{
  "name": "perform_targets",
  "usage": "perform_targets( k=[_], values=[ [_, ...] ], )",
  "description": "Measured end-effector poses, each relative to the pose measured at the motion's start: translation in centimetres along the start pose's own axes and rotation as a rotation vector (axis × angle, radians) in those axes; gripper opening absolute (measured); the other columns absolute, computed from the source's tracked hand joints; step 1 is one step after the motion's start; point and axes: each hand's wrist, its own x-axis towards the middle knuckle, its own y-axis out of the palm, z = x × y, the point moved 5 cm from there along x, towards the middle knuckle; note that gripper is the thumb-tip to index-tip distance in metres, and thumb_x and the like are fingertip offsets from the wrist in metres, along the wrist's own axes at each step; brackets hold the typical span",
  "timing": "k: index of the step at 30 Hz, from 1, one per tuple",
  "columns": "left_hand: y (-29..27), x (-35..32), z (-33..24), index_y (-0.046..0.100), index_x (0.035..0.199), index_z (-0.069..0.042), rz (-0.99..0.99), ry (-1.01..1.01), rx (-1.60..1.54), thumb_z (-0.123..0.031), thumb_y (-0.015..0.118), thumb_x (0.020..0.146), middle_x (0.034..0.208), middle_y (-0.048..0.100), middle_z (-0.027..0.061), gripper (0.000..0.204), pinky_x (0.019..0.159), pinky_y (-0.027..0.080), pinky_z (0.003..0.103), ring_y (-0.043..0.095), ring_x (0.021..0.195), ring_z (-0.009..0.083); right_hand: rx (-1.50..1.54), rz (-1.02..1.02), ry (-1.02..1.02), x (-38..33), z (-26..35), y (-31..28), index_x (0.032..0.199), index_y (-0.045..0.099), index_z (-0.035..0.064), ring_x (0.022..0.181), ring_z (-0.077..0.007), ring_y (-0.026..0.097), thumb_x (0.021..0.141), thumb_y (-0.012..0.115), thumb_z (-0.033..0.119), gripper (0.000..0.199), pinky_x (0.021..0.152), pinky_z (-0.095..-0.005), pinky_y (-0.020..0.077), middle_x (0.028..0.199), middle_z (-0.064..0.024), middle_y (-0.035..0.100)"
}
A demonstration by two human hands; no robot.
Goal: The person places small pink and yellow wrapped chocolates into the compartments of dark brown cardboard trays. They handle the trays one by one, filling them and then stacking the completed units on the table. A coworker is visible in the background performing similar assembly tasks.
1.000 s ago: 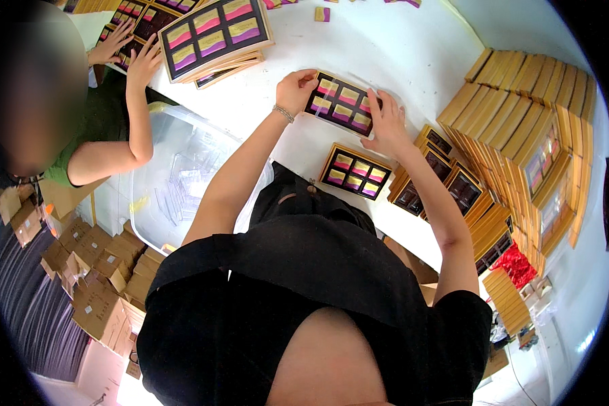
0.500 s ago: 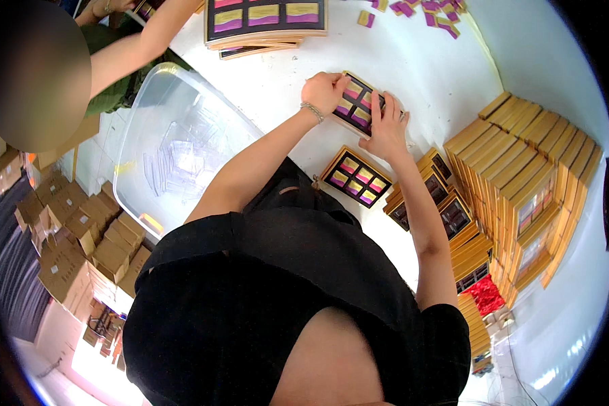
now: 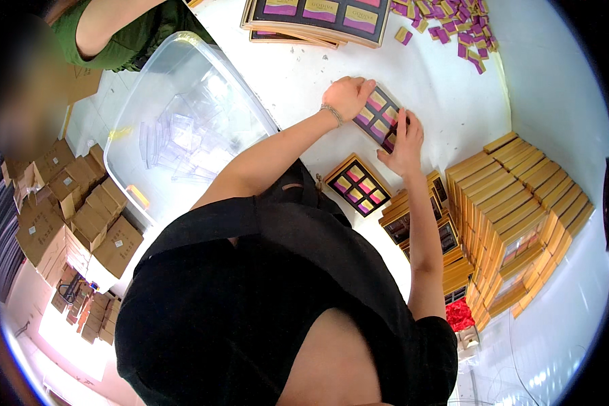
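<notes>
Pressing down on a dark window-lid box (image 3: 380, 116) of pink and yellow squares on the white table (image 3: 446, 88): left hand (image 3: 348, 95) flat over its far corner, right hand (image 3: 404, 139) spread against its near edge, part of lid hidden beneath. Nearer than that box, a second one (image 3: 357, 184); right of it, gold box stacks (image 3: 521, 203), bent by the lens.

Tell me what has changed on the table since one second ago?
Nothing was taken or released: left hand and right hand stay on the same tray. The head camera tilted, so everything sits higher in view. The second tray and box stacks kept their places.
</notes>
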Motion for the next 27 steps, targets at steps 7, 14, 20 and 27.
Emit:
perform_targets(
  k=[7, 14, 20, 27],
  values=[
    [0.5, 0.6, 0.5, 0.069, 0.088, -0.003, 0.056, -0.070, 0.034, -0.049, 0.032, 0.095, 0.093, 0.065, 0.0225, 0.059, 0.079, 0.049, 0.045, 0.063, 0.085, 0.0389, -0.011, 0.025, 0.013, 0.5, -0.2, -0.5, 0.146, 0.019, 0.0083, 0.130, -0.0408, 0.027, 0.053, 0.081, 0.024, 0.112, 0.104, -0.0609, 0.0224, 0.141, -0.0204, 0.026],
    [1.1, -0.1, 0.2, 0.070, 0.101, -0.010, 0.032, 0.022, 0.011, -0.044, 0.037, 0.095, 0.096, 0.065, 0.0174, 0.048, 0.086, 0.047, 0.041, 0.059, 0.097, 0.0342, -0.077, 0.136, 0.088, 0.8, 0.1, -0.3, 0.147, 0.016, 0.0120, 0.134, -0.0389, 0.023, 0.054, 0.081, 0.026, 0.114, 0.103, -0.0685, 0.0185, 0.144, -0.0178, 0.024],
    [1.3, 0.2, 0.8, 0.071, 0.104, -0.014, 0.040, 0.022, 0.045, -0.043, 0.039, 0.095, 0.098, 0.064, 0.0152, 0.044, 0.085, 0.048, 0.040, 0.060, 0.095, 0.0319, -0.024, 0.071, 0.013, 0.0, -1.3, -0.2, 0.146, 0.018, 0.0111, 0.133, -0.0407, 0.024, 0.055, 0.081, 0.026, 0.113, 0.101, -0.0682, 0.0215, 0.144, -0.0180, 0.023],
    [1.5, 0.0, 1.1, 0.070, 0.103, -0.010, -0.045, 0.055, 0.021, -0.041, 0.046, 0.093, 0.093, 0.064, 0.0126, 0.040, 0.083, 0.048, 0.038, 0.061, 0.091, 0.0292, -0.151, 0.036, 0.020, 0.9, 0.0, 0.2, 0.144, 0.024, 0.0087, 0.130, -0.0403, 0.026, 0.058, 0.082, 0.036, 0.107, 0.097, -0.0701, 0.0220, 0.141, -0.0198, 0.027]
  ],
)
